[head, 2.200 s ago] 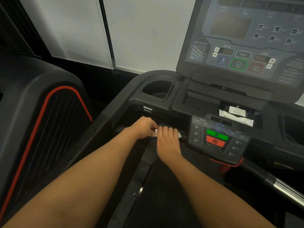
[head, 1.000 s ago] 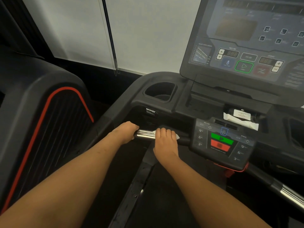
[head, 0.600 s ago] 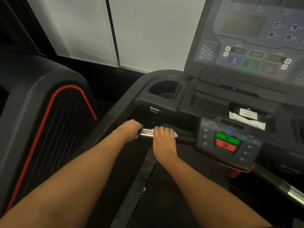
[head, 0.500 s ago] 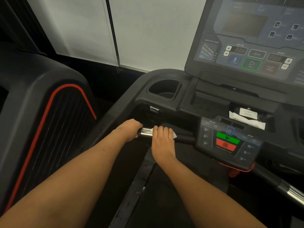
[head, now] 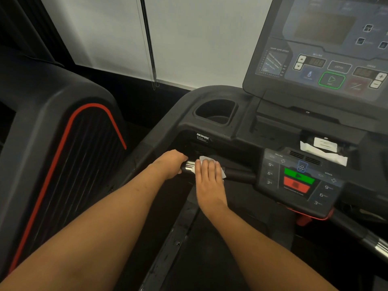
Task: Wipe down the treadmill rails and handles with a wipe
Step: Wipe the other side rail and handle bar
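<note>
A black treadmill handlebar point(head: 239, 174) with a chrome section point(head: 189, 165) runs left from the small control pad. My right hand point(head: 209, 178) lies on top of the bar, fingers curled over a white wipe point(head: 204, 159) that shows above and to the right of the fingers. My left hand point(head: 171, 163) grips the left end of the same bar, just left of the chrome part. The two hands are a small gap apart.
A control pad point(head: 298, 181) with green and red buttons sits right of the bar. A white wipe packet point(head: 323, 150) lies in the tray behind it. A cup holder point(head: 216, 112), the console screen point(head: 327, 49), another chrome handle point(head: 378, 246) and a neighbouring machine point(head: 52, 143) surround me.
My right hand with the wipe has slid a little left along the bar, covering more of the chrome. More of the wipe now shows above my fingers. My left hand has stayed put.
</note>
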A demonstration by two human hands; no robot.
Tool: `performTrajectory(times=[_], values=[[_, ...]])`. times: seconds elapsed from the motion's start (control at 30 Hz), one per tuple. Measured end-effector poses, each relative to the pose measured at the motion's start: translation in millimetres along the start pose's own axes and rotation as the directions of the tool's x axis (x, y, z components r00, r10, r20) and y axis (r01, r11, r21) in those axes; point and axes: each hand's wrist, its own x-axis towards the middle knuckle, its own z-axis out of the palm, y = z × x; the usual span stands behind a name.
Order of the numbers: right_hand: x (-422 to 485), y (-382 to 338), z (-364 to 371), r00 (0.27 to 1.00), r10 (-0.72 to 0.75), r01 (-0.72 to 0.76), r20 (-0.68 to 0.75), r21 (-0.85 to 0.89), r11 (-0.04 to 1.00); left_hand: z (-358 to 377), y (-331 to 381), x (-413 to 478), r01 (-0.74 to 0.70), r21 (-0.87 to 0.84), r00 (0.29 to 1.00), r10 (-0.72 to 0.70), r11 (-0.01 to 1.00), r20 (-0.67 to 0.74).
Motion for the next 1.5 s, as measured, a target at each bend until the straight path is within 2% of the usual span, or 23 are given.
performTrajectory(times=[0.07, 0.27, 0.47, 0.67, 0.83, 0.9, 1.1, 1.3, 1.5], values=[[1, -1, -1, 1.000, 0.000, 0.000, 0.018, -0.015, 1.000, 0, -1, -1, -0.005, -0.011, 1.000, 0.004, 1.000, -0.015], [32, -11, -17, 0.998, 0.058, -0.060, 0.020, 0.137, 0.989, 2, 0, -4, -0.022, -0.009, 0.999, 0.021, 1.000, -0.042], [6, -15, 4, 1.000, -0.017, 0.018, 0.015, -0.027, 0.999, 7, 0, -8, -0.011, -0.043, 0.996, 0.007, 0.999, -0.083], [34, -21, -11, 0.999, 0.036, -0.035, 0.001, 0.140, 0.990, 8, 1, -8, -0.016, -0.063, 0.995, 0.010, 0.998, -0.094], [10, -28, -2, 0.998, -0.022, 0.022, 0.051, -0.013, 1.000, 10, 1, -11, -0.009, -0.095, 0.994, -0.002, 0.995, -0.111], [14, -27, -3, 0.997, -0.038, 0.039, 0.061, -0.026, 0.999, 12, 0, -10, -0.005, -0.117, 0.993, -0.008, 0.993, -0.114], [32, -24, -11, 1.000, -0.006, 0.008, -0.015, 0.144, 0.989, 17, -3, -11, 0.020, -0.270, 0.985, -0.065, 0.963, -0.159], [14, -27, -2, 0.998, -0.061, 0.061, 0.035, -0.008, 0.998, 10, -10, -8, 0.034, -0.331, 0.989, -0.080, 0.943, -0.128], [44, -31, -13, 1.000, -0.012, 0.011, 0.005, 0.149, 0.989, 11, -3, -10, 0.061, -0.310, 0.981, -0.115, 0.949, -0.159]])
